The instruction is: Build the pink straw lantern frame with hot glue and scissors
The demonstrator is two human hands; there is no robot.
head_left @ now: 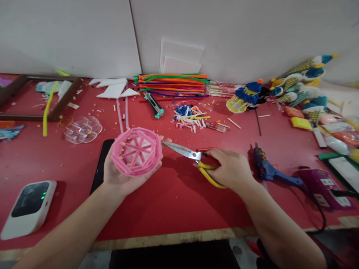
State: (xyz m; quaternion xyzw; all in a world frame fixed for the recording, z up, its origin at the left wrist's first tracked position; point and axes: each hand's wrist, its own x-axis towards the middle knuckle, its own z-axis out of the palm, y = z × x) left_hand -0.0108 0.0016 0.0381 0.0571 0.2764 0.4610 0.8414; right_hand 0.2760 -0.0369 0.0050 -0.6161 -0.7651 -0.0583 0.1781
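Note:
My left hand (121,185) holds up a pink round basket-like craft piece (137,172), built from layered pink strips with spokes crossing its middle. The palm is under it and the fingers curl around its right side. In my right hand (231,168) is a pair of scissors (182,150) with yellow handles. Their blades point left and the tips come close to the fingertips of my left hand, just right of the pink piece. Beneath my left hand lies a black phone (98,175), partly covered.
A blue glue gun (266,164) and a purple power strip (322,186) with its cable lie at right. Further back are a utility knife (153,105), cut scraps (190,116) and colourful pipe cleaners (172,84). A white device (30,205) sits front left.

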